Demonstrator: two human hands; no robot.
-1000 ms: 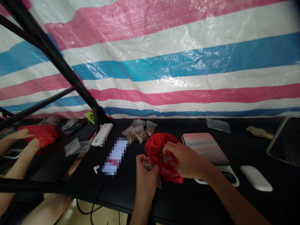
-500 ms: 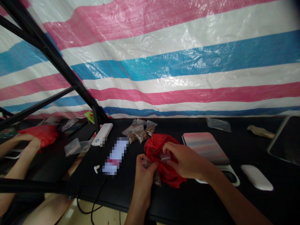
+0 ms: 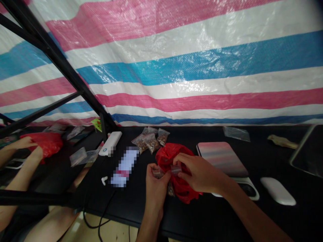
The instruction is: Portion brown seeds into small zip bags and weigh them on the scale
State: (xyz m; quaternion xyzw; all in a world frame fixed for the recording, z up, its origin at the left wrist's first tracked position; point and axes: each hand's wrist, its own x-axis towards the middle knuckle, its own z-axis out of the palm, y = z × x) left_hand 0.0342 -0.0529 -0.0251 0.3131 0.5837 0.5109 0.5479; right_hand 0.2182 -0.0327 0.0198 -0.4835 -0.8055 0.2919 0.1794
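Note:
A crumpled red plastic bag (image 3: 174, 151) lies on the black table, its mouth between my hands. My left hand (image 3: 157, 179) is closed at its left edge on a small zip bag (image 3: 171, 190) with brown bits in it. The zip bag's clear top shows between my thumb and fingers. My right hand (image 3: 194, 169) reaches over the red bag and pinches the clear edge of a second small plastic bag (image 3: 176, 170); what that one holds is hidden. Just beyond, several filled zip bags (image 3: 151, 143) of brown bits lie in a pile.
A blurred-out phone (image 3: 124, 168), a white power bank (image 3: 110, 144) and an earbud (image 3: 104, 180) lie left. To the right are a pink striped case (image 3: 222, 158), a white mouse-shaped object (image 3: 277, 191) and a tablet-like object (image 3: 309, 151). Another person's hands (image 3: 35, 148) hold a red bag.
My right hand has drawn the clear small bag's edge slightly up and left, nearer my left hand. My left hand keeps its hold. The view has shifted slightly.

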